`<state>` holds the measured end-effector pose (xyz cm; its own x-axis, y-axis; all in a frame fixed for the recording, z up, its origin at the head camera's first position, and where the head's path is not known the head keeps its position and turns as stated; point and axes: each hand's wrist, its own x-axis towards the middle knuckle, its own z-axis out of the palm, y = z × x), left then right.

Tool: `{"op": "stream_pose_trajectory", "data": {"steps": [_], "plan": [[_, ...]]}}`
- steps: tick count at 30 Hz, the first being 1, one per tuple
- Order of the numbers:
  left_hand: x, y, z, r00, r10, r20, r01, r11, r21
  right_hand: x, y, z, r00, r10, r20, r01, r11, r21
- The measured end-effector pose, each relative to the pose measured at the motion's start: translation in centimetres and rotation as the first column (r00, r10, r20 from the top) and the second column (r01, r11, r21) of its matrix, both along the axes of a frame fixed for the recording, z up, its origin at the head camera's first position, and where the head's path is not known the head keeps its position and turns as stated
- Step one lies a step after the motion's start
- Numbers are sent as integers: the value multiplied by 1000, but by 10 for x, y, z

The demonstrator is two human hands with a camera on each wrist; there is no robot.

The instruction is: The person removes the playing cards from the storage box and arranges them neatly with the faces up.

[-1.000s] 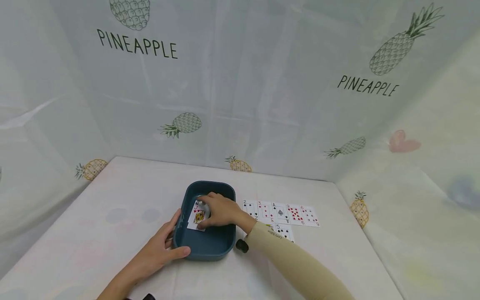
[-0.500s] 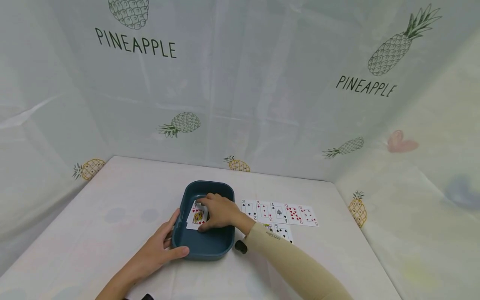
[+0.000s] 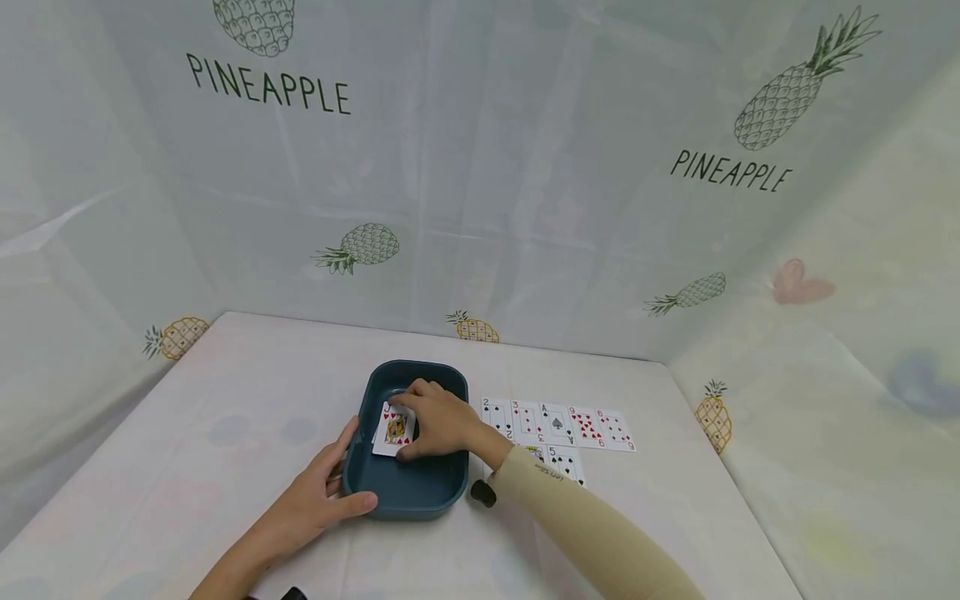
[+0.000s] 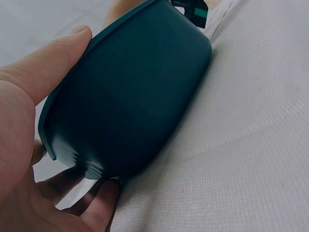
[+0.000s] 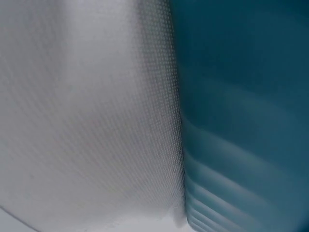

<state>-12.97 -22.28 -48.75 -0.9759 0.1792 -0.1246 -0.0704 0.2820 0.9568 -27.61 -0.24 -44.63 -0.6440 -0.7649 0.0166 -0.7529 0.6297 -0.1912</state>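
Observation:
A dark blue-green rectangular bin (image 3: 408,492) stands on the white cloth in the middle of the table. My left hand (image 3: 318,502) grips its near left side, thumb at the rim and fingers along the outer wall. In the left wrist view that hand (image 4: 29,140) curls round the end of the bin (image 4: 130,92). Inside the bin, my right hand (image 3: 442,425) holds playing cards, a jack of hearts (image 3: 395,428) face up on top, between thumb and fingers. The right wrist view shows only the bin's outer wall (image 5: 241,96) beside the cloth; the hand is hidden there.
Right of the bin, a row of face-up playing cards (image 3: 557,425) lies on the table, with a five of spades (image 3: 566,463) and another card below it, partly hidden by the right forearm. A pineapple-print sheet (image 3: 525,208) hangs behind the table.
The jack of hearts has turned slightly more upright and come further into view under the right hand. The left hand and the bin stay in place.

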Motion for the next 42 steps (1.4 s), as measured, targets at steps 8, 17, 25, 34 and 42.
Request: {"op": "stream_pose_trajectory", "data": {"steps": [8,17,25,34,42], "plan": [[1,0,1,1000,-1,-15,2,1000,9,1,-1,0,1000,-10,9,10,1000,-7],[2,-1,2,1000,7,-14,-7,1000,-5,1,-2,0,999,-21,26,22,999,-38],[1,0,2,1000,8,-12,-8,1000,-20,-2,6,3,994,24,104,3,969,-248],[2,3,4,1000,16,-10,-16,1000,13,-5,38,24,989,79,123,-30,934,-357],[2,4,4,999,43,7,-43,999,-25,10,98,46,983,69,170,-6,939,-343]]}}
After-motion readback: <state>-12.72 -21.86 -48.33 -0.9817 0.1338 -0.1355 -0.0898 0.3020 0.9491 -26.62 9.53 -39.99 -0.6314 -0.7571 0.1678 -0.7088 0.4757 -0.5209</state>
